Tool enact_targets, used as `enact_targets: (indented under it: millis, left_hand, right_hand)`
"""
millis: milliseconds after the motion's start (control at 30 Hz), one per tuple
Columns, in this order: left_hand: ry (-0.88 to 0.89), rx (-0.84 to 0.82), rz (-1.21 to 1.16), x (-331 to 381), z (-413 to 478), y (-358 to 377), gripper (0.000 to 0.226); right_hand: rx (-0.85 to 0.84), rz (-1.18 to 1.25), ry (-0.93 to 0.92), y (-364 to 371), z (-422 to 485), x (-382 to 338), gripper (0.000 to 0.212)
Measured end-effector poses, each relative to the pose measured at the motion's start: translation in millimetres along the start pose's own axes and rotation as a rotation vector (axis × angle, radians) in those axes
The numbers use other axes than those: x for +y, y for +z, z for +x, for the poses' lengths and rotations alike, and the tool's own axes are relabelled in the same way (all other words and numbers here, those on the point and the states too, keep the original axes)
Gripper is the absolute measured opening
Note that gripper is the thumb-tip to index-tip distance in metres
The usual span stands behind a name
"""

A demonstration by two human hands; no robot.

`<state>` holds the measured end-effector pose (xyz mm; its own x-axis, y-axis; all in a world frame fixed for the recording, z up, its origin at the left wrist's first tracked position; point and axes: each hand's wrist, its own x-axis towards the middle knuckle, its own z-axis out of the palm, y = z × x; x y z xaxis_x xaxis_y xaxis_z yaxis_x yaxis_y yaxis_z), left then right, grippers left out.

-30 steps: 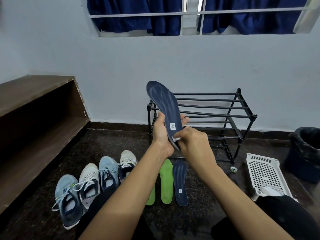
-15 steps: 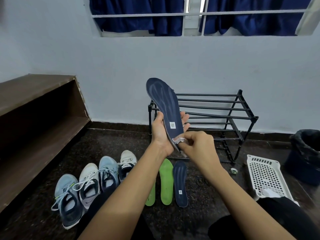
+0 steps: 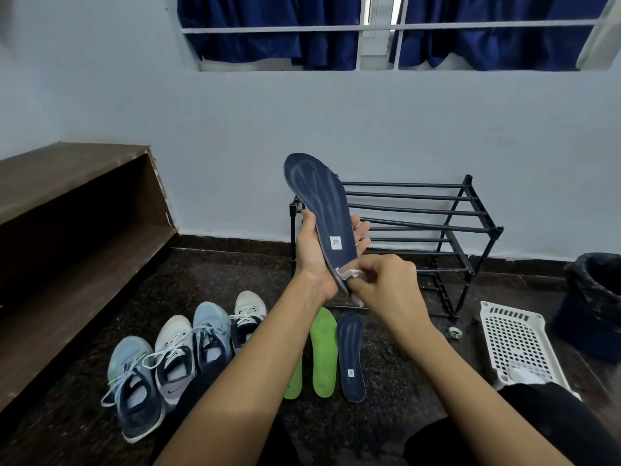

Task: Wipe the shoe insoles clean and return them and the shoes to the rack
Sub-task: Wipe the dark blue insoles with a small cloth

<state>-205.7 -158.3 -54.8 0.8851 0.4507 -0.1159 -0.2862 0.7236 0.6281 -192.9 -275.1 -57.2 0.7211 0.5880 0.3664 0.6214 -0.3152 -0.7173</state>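
Navy insole (image 3: 319, 210), held upright at the centre of the view with the toe end up, the heel end down and the face bearing a small white label turned toward the camera. The left hand (image 3: 312, 260) grips its lower half: the thumb lies along the left edge and the fingers wrap behind, their tips showing past the right edge. The right hand (image 3: 386, 287), fingers curled, pinches a small white cloth (image 3: 349, 273) against the heel end of the same insole. The two hands are close together at the heel.

On the dark speckled floor (image 3: 386, 398), near the person, a second navy insole (image 3: 351, 358) lies flat just right of a green insole (image 3: 324, 351). Another green insole (image 3: 294, 381) lies to its left, partly hidden by the left forearm. Further left, four shoes (image 3: 174, 358) stand side by side in a row, light blue and white alternating, toes pointing away.

A black metal rack (image 3: 420, 227) stands against the far wall behind the hands. To the right on the floor lies a white perforated basket (image 3: 517, 344), with a dark bin (image 3: 594, 304) beyond it and a small roll of tape (image 3: 455, 332) between basket and rack. A brown wooden bench (image 3: 67, 203) runs along the left wall.
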Motion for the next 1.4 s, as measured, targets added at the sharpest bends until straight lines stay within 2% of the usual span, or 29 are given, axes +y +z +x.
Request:
enact_targets:
  millis: [133,400,700,833,1033,1133,1267,1400]
  left_hand:
    - [-0.005,-0.004,-0.013,-1,1,-1,0.069]
    - [-0.131,-0.010,0.102,-16,-11,3,0.078]
    - [-0.033,-0.056,0.005,6,-1,-1,0.065]
    - [-0.045,-0.049,-0.009,1,-6,2,0.070]
    - [-0.224,-0.007,0.036,-19,-20,10,0.077]
    - [-0.184,-0.002,0.055,-13,-14,9,0.076]
    - [-0.092,-0.015,-0.017,-1,-6,4,0.071]
    - [-0.067,-0.015,-0.035,-2,-2,0,0.068]
  right_hand:
    - [-0.015,0.052,0.005,-4,-1,-1,0.020]
    - [0.170,0.064,-0.079,3,8,-2,0.020]
    - [-0.059,0.129,-0.070,-7,-6,-6,0.018]
    - [0.025,0.133,-0.084,-4,-5,-4,0.023]
    - [0.172,0.133,-0.039,1,9,0,0.020]
    - [0.112,0.133,-0.037,-2,4,-1,0.022]
    - [-0.064,0.162,-0.022,-8,-2,-2,0.020]
    - [-0.085,0.152,-0.022,-10,-3,0,0.021]
